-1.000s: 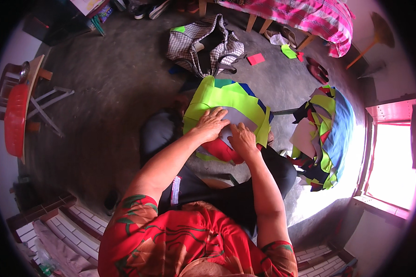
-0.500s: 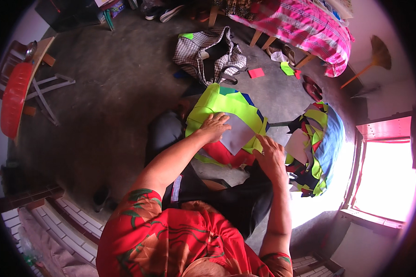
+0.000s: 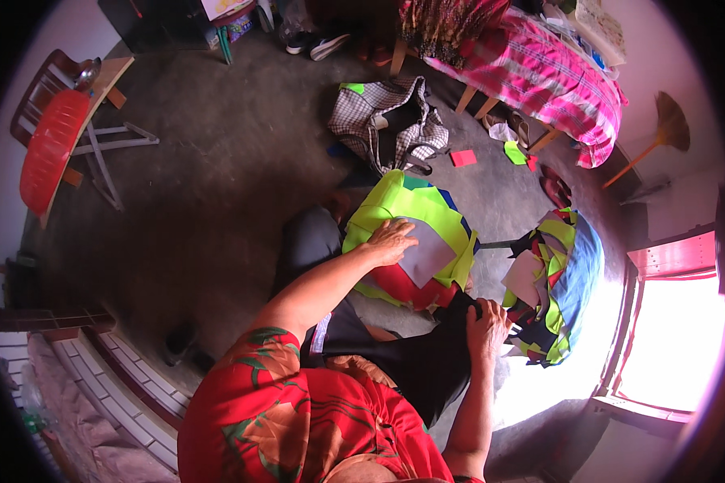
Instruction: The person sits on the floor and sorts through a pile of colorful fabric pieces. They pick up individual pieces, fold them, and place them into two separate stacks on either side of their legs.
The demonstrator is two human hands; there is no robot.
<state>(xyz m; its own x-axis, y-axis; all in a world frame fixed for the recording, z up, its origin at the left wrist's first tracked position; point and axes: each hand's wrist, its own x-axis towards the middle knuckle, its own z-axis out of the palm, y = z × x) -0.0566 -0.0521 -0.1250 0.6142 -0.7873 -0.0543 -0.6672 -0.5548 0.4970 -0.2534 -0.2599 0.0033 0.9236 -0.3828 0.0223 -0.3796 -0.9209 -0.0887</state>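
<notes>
A heap of cloth pieces (image 3: 369,211) in lime green, grey, red and blue lies in front of my lap. My left hand (image 3: 391,241) rests on its grey piece (image 3: 428,251), fingers stretched out and holding nothing. At my right knee, my right hand (image 3: 486,328) is closed, its fingers curled against the black trouser leg (image 3: 447,342). Something dark shows by its thumb, and a small pale bit sticks out beside it; I cannot make out what they are. Just right of that hand stands a blue cloth bundle (image 3: 586,270) full of mixed scraps (image 3: 528,278).
A checked bag (image 3: 362,121) lies open beyond the heap. Red (image 3: 463,158) and lime scraps (image 3: 515,152) are on the floor near sandals (image 3: 555,186). A pink plaid cloth (image 3: 532,72) covers a low bed; a broom (image 3: 670,125) leans at the right wall.
My right hand has left the heap's right edge and come down to my right knee. The left hand stays on the grey piece. The whole view has shifted slightly.
</notes>
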